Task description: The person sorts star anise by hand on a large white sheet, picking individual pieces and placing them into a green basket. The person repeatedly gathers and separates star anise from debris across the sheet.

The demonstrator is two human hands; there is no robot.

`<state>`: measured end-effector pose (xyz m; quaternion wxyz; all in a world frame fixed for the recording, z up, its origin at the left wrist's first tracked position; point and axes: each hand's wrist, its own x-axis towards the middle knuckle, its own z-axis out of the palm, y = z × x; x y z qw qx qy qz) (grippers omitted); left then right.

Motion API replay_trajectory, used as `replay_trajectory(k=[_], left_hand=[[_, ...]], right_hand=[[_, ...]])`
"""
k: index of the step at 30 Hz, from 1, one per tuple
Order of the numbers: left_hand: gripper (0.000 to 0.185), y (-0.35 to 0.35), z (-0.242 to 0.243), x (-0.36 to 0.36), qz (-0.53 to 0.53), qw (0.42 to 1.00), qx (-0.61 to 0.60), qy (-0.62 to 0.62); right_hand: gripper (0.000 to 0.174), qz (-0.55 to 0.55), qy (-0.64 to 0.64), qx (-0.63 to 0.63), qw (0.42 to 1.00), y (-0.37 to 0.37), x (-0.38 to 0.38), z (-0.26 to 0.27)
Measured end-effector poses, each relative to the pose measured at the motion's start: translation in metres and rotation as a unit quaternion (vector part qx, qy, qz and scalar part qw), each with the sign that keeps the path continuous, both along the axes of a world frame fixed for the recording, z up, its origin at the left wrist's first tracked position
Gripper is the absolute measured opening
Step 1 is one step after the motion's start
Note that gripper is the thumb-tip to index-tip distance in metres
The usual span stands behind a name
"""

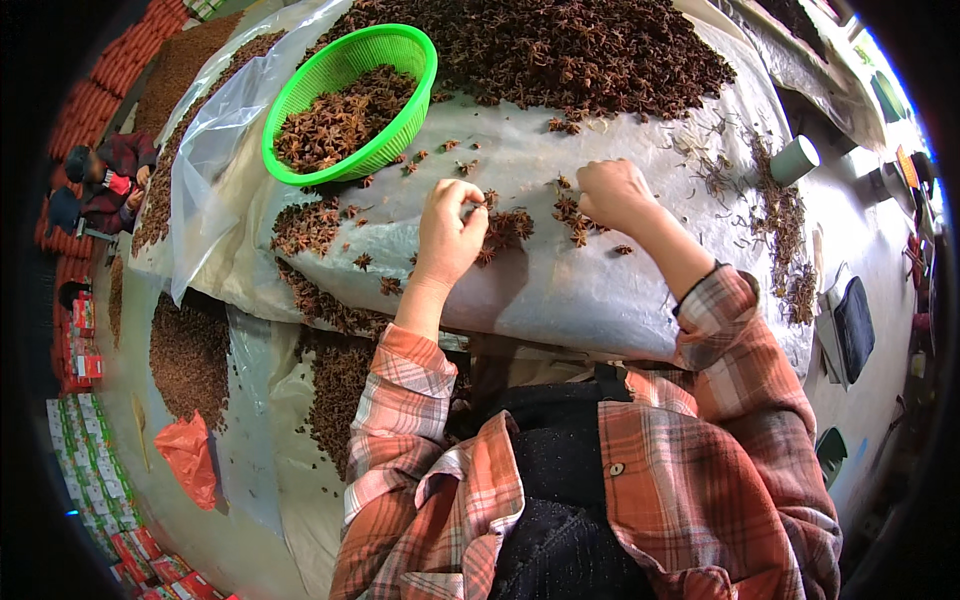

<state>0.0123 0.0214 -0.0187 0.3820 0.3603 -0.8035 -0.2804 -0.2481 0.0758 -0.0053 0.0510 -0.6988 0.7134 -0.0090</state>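
My left hand (pixel 454 229) is above the plastic-covered table (pixel 592 300), thumb and forefinger pinched on something small and dark that I cannot make out. Just right of it lies a little heap of star anise (pixel 510 229). Over a smaller group of star anise (pixel 574 217) hovers my right hand (pixel 615 193), fingers curled down; whether they hold anything is hidden. A green plastic basket (pixel 411 127), part full of star anise, stands tilted at the upper left, with a loose pile (pixel 307 227) below it. The large star anise heap (pixel 577 52) spreads along the far side.
A pale green cup (pixel 795 161) lies at the right among stem scraps (pixel 784 225). Clear plastic sheeting (pixel 217 157) hangs at the left. On the floor are more spice heaps (pixel 187 352) and a red plastic bag (pixel 187 459). Another person (pixel 112 180) sits at the far left edge.
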Motion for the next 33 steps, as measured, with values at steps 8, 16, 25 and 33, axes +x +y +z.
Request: replay_trajectory(k=[8,16,25,33], left_hand=[[0.008,-0.012,0.013,-0.047,-0.065,0.915,-0.164,-0.362],[0.010,-0.022,0.006,-0.055,-0.093,0.887,-0.208,-0.401],[0.005,-0.030,0.023,-0.106,-0.081,0.929,0.289,0.217],[0.042,-0.088,0.000,-0.179,0.013,0.979,-0.079,-0.189]], right_hand=[[0.014,-0.203,-0.211,-0.294,0.910,0.097,-0.068,-0.007],[0.016,0.103,-0.078,-0.170,0.977,0.049,-0.014,-0.002],[0.005,0.132,0.078,-0.116,0.981,0.032,-0.006,-0.012],[0.022,-0.205,-0.322,-0.271,0.884,0.057,-0.077,-0.010]])
